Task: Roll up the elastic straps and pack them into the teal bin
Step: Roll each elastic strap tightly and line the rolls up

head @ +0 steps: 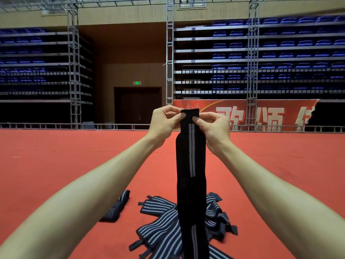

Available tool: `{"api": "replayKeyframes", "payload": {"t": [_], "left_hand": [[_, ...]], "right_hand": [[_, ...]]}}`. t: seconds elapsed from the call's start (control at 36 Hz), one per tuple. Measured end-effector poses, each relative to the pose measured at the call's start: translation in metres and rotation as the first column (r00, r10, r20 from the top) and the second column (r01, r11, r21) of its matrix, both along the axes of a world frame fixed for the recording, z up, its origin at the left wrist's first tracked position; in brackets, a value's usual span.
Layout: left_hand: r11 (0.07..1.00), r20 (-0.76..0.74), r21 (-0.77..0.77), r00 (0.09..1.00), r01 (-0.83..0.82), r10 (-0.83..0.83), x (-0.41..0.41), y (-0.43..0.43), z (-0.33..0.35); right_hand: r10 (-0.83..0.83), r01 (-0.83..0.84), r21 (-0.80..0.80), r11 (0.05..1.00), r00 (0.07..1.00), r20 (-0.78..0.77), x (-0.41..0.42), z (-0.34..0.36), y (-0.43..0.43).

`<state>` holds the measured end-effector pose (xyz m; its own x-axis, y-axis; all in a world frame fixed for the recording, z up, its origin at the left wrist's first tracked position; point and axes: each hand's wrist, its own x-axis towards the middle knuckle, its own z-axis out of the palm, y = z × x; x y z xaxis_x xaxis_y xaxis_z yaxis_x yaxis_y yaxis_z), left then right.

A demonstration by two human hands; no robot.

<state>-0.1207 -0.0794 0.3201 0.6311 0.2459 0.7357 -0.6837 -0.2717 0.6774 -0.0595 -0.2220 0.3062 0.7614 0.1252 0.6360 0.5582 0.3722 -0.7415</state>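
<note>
Pinching the top edge of one black elastic strap (pixel 191 165) from either side: left hand (pixel 164 121) at the left corner, thumb on the near face and fingers curled behind; right hand (pixel 214 126) at the right corner, thumb likewise pressed to the front, fingers tucked behind. Held up at arm's reach, both forearms stretched forward, with the length hanging straight down from the grip, upright and flat, two pale grey stripes down its middle, lower end running out of the bottom of the view. Directly below the grip, behind the hanging length, a loose pile of striped straps (pixel 162 227) on the red carpet (pixel 56 156), dark with pale lines, spread flat and overlapping, a few short tabs sticking out at the edges. Just left of the pile and apart from it, a bundled strap (pixel 116 207), seemingly rolled, lying on its side. Farther out, more red carpet up to a low metal rail (pixel 56 126). Behind the rail, a red banner (pixel 261 116) with large pale characters to the right, torn at its right end, and a dark double door (pixel 137 105) in the middle under a small green exit sign (pixel 137 83). Farthest back, tiers of folded blue seats (pixel 298 43) on both sides, with tall metal truss columns (pixel 169 53) rising in front of them.
</note>
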Motion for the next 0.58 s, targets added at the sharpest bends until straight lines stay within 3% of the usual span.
{"api": "replayKeyframes", "payload": {"t": [0.25,0.44,0.58], "left_hand": [[0.998,0.002,0.031,0.999,-0.045,0.045,0.0012,0.0005,-0.0018],[0.994,-0.014,0.070,0.996,-0.086,0.087,0.0030,0.0030,-0.0039],[0.992,0.024,0.084,0.995,-0.097,0.095,0.0033,0.0042,-0.0053]], "right_hand": [[-0.013,0.009,0.039,0.999,0.996,0.091,-0.0053,-0.0020,-0.0016],[-0.169,0.213,-0.100,0.972,0.928,0.332,-0.0011,-0.0022,-0.0006],[-0.133,0.186,-0.109,0.976,0.918,0.374,-0.0025,-0.0039,-0.0002]]}}
